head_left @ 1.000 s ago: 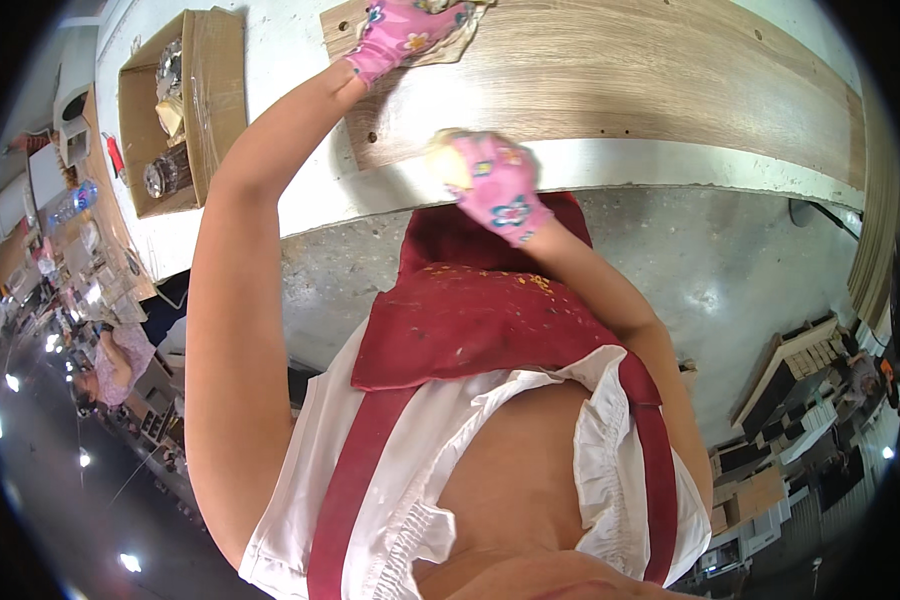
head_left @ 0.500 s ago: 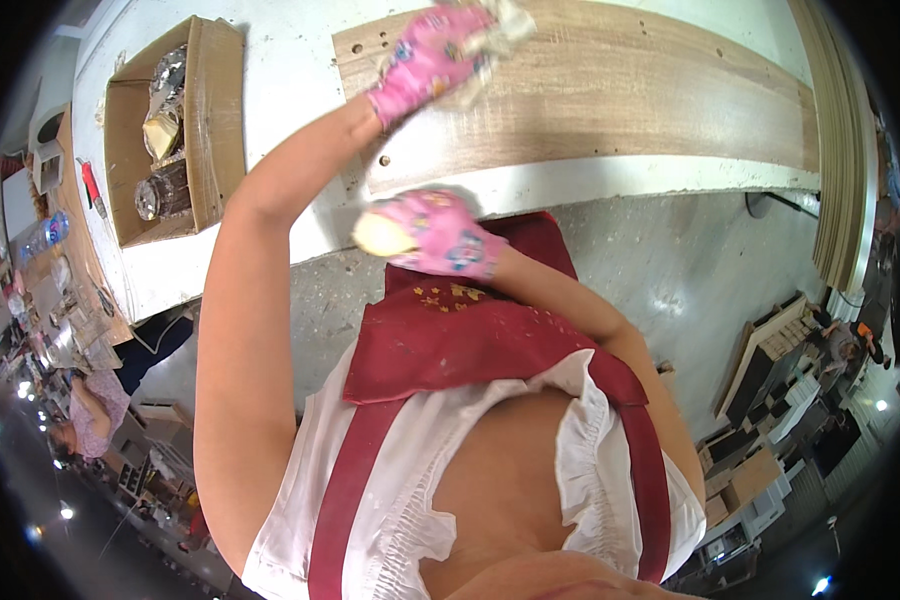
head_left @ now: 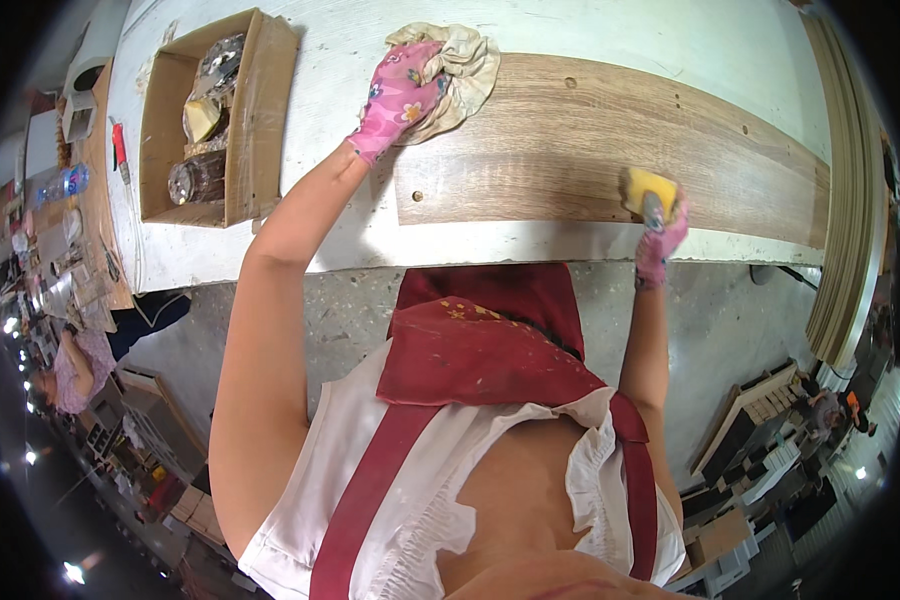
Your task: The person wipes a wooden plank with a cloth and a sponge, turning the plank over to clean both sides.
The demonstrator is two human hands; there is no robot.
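- Wood-grain panel [head_left: 610,150]: long laminated board with small drilled holes, lying flat on the white counter [head_left: 270,240], its long edge near the counter's front.
- Left hand [head_left: 400,95]: pink patterned glove, fingers curled together and clamped on a crumpled beige rag [head_left: 460,65], pressed onto the panel's left end.
- Right hand [head_left: 660,230]: matching pink glove, fingers closed around a yellow sponge [head_left: 648,188] held against the panel's near edge, towards its right end.
- Step in hand, as judged: wiping and cleaning the panel surface, rag at one end, sponge at the other.
- Next move, as judged: calls for steady pressure along the grain while the other hand keeps the board from sliding.
- Cardboard box [head_left: 260,110]: open, on the counter well left of the panel, holding bagged items and a dark jar.
- Red apron [head_left: 470,350]: worn over white clothing, below the counter edge.
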